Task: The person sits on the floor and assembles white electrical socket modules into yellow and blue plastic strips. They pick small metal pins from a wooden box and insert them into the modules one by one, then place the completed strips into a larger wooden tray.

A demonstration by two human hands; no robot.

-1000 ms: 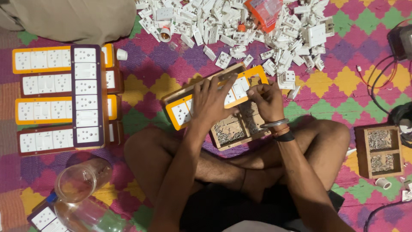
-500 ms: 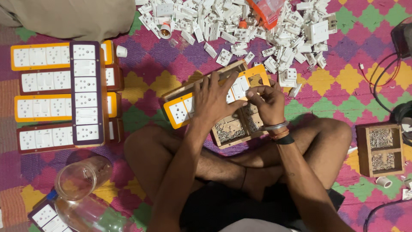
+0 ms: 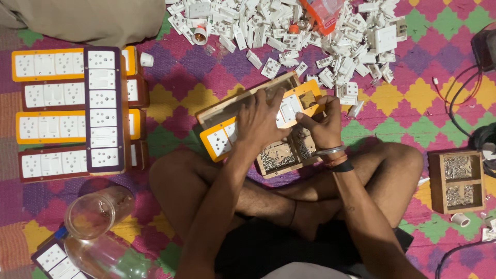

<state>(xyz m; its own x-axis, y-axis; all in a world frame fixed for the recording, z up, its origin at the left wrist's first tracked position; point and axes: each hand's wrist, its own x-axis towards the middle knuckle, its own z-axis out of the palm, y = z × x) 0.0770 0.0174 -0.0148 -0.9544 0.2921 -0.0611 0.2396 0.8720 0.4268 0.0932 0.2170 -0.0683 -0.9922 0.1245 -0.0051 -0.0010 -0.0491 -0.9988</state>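
An orange switch board panel [image 3: 221, 139] with white sockets lies tilted in front of my crossed legs, over a wooden box frame [image 3: 227, 106]. My left hand [image 3: 260, 123] presses flat on the panel's middle. My right hand [image 3: 320, 124] pinches at the panel's right end, fingers closed around a small white switch part. Under my hands sits a small wooden tray of screws [image 3: 280, 156].
Finished orange, brown and purple switch boards [image 3: 103, 108] are stacked at the left. A heap of white switches and sockets [image 3: 289, 26] lies at the top. A second wooden screw box [image 3: 458, 181] is at the right, clear jars [image 3: 98, 212] lower left, black cables [image 3: 465, 93] far right.
My hands have stayed on the panel; the right hand's fingers shifted slightly at the panel's right end. The view drifted a little.
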